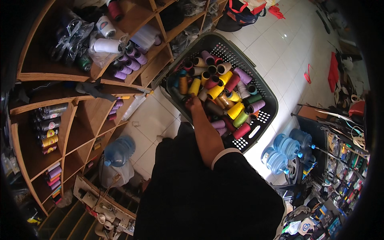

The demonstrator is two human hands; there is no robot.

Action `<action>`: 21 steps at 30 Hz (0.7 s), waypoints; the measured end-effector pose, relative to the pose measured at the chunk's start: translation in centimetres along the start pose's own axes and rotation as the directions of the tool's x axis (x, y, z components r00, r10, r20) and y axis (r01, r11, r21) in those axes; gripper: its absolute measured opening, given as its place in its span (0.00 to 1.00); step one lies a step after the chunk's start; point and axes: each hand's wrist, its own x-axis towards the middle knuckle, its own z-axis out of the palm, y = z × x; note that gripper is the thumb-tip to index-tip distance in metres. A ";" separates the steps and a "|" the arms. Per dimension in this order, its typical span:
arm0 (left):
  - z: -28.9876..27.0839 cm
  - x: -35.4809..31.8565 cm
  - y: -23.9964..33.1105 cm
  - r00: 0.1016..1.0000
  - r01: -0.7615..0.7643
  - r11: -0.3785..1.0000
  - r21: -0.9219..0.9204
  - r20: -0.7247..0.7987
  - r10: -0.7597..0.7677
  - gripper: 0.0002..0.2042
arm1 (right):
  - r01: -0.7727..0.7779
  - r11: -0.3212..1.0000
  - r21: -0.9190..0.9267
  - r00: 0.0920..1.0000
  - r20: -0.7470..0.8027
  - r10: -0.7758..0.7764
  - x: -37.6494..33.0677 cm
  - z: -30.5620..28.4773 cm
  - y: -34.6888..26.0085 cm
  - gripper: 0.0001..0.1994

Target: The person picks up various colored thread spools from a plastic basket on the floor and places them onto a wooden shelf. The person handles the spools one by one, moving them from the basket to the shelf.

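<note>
A dark grey plastic basket (273, 94) with pierced walls holds many thread cones lying every which way. Yellow cones (236, 111), a red cone (241, 131), a green cone (240, 119) and purple cones (242, 75) are among them. My right hand (193, 103) reaches in at the basket's near left side, its fingers curled down among dark cones beside a yellow cone (195, 86). What lies in those fingers is too dark to make out. Only a sliver of my left hand (146, 184) shows low by my left side; its fingers are hidden.
Wooden shelves (86, 116) on the left hold thread cones and plastic-wrapped goods. A blue water jug (120, 151) stands near a sewing machine (106, 214). More jugs (276, 160) stand right, by a crowded rack (348, 160). Bags (242, 16) lie beyond the basket on white tiles.
</note>
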 end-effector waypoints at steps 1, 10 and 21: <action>0.0 0.1 -0.4 1.000 -0.006 1.000 0.005 -0.001 0.006 0.31 | 0.022 1.000 0.001 1.000 -0.021 -0.022 -0.6 0.3 0.2 0.12; 0.8 3.1 -2.0 0.996 -0.084 0.996 0.010 0.025 0.084 0.31 | 0.539 0.672 -0.508 0.825 0.159 -0.542 -13.1 2.2 -4.0 0.10; 2.0 2.1 1.3 0.999 -0.042 0.999 -0.025 0.023 0.042 0.30 | 0.722 0.204 -0.661 0.500 0.295 -0.815 -13.2 8.0 -19.7 0.14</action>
